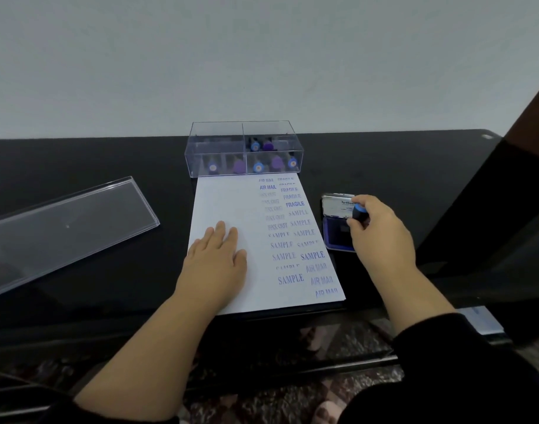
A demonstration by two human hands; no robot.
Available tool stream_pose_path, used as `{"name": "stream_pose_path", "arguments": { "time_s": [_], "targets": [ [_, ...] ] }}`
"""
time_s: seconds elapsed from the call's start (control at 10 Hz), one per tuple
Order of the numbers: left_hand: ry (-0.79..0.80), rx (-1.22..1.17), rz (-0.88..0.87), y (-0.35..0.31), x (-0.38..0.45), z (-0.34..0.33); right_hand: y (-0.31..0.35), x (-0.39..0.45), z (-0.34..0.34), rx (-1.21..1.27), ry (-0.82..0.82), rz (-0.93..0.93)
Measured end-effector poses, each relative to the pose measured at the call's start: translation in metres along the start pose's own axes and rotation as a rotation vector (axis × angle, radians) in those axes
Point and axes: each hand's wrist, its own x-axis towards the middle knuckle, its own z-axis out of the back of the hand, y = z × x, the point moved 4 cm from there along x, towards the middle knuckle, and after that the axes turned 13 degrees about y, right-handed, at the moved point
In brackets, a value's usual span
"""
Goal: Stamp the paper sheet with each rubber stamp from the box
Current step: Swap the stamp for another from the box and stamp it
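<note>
Right hand (381,231): fingers pinch a blue-topped rubber stamp (360,212), held upright over the open ink pad (338,235). Stamp face hidden behind the fingers; probably touching the pad, cannot confirm. The pad's lid (337,205) stands tilted up just beyond the fingertips.

Left hand (216,258): fingers straight, relaxed, pressed flat on the paper sheet (231,200), palm over the sheet's left edge. Blank paper runs from these fingertips to the sheet's far edge.

To the right of the left fingers, two columns of blue prints fill the sheet's right side: AIR MAIL, FRAGILE, SAMPLE, one faint word I cannot read surely. Prints run close to the right edge, nearest the ink pad; a narrow strip of counter (109,154) separates sheet and pad.

Clear box (243,130) sits beyond both hands, its front wall touching the sheet's far edge. Divided compartments; blue and purple stamp handles inside.

Clear box lid (72,218) lies flat, well left of the left fingers, bare counter between. The sheet's near edge sits just inside the counter's front edge.
</note>
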Motion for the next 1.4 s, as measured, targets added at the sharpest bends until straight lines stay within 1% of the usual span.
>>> {"name": "stream_pose_path", "arguments": {
  "time_s": [0.6, 0.9, 1.0, 1.1, 1.2, 1.3, 1.4],
  "targets": [
    [0.001, 0.008, -0.016, -0.002, -0.004, 0.001, -0.001, -0.003, -0.004, -0.018, -0.034, -0.013],
    [0.012, 0.012, -0.014, -0.001, -0.003, 0.001, -0.002, -0.004, -0.004, -0.010, -0.043, 0.013],
    [0.009, 0.010, -0.012, -0.001, -0.003, 0.001, -0.002, -0.005, -0.002, 0.034, -0.039, 0.040],
    [0.015, 0.013, -0.010, -0.001, -0.003, 0.002, 0.002, -0.010, 0.005, 0.136, -0.053, 0.081],
    [0.012, 0.015, -0.014, -0.002, -0.004, 0.002, 0.012, -0.025, 0.003, 0.186, -0.032, 0.156],
    [0.011, 0.016, -0.015, -0.002, -0.003, 0.002, 0.022, -0.039, -0.001, 0.180, -0.001, 0.220],
    [0.005, 0.015, -0.020, -0.001, -0.002, 0.002, 0.031, -0.054, -0.009, 0.201, 0.063, 0.285]
  ]
}}
